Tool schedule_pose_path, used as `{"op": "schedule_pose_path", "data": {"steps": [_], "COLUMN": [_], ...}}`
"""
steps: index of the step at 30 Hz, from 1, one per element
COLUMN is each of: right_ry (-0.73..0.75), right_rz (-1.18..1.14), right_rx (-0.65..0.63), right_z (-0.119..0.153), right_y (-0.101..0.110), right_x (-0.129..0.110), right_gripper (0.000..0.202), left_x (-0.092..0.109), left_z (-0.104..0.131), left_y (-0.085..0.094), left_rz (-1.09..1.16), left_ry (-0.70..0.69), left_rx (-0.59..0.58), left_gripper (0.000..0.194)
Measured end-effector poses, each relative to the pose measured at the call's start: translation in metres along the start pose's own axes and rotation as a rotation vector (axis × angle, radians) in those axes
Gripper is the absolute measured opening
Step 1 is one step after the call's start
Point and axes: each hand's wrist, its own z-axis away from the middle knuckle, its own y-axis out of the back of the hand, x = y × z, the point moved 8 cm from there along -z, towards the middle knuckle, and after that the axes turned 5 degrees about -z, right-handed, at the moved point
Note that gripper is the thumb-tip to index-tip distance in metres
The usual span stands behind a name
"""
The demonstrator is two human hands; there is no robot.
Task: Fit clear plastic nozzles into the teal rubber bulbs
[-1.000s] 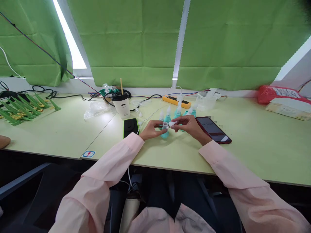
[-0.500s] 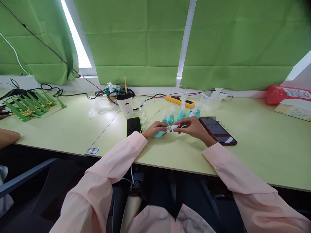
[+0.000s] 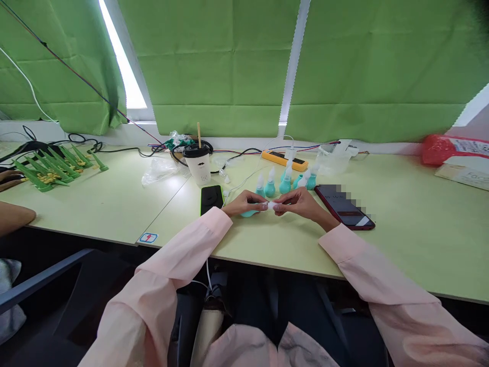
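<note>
My left hand (image 3: 247, 203) is closed round a teal bulb (image 3: 249, 213), its clear neck pinched at the fingertips. My right hand (image 3: 298, 204) pinches a small white tip (image 3: 271, 205) against that neck, so the two hands nearly touch. The fingers hide much of both pieces. Just behind the hands stand several teal bulbs with whitish nozzles, among them one teal bulb (image 3: 284, 185) in the middle and another (image 3: 269, 188) to its left.
A black phone (image 3: 211, 199) and a lidded cup (image 3: 198, 167) are left of my hands; a dark red phone (image 3: 346, 208) is at right. Behind lie a yellow device (image 3: 284, 160) and cables. A person's hand (image 3: 10, 179) is near green pieces (image 3: 57, 165).
The white tip has come closer to my left fingers and less of it shows. My hands are nearer each other. The view has shifted slightly.
</note>
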Motion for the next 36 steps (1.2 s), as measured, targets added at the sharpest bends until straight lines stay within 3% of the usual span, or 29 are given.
{"op": "schedule_pose_path", "data": {"steps": [9,17,26,36], "right_ry": [0.007,0.058,0.015,0.0], "right_rz": [-0.007,0.009,0.134,0.093], "right_rx": [-0.055,-0.026,-0.073,-0.099], "right_z": [0.001,0.003,0.003,0.0], "right_y": [-0.004,-0.003,-0.002,-0.004], "right_x": [-0.003,-0.014,-0.007,0.001], "right_gripper": [0.022,0.023,0.026,0.026], "left_x": [0.0,0.003,-0.002,-0.001], "left_z": [0.001,-0.001,-0.001,-0.003], "left_y": [-0.001,-0.007,-0.008,-0.01], "left_rz": [-0.002,0.05,0.062,0.06], "left_ry": [0.023,0.063,0.097,0.102], "left_rx": [-0.032,-0.079,-0.077,-0.077], "left_gripper": [0.025,0.021,0.02,0.019]}}
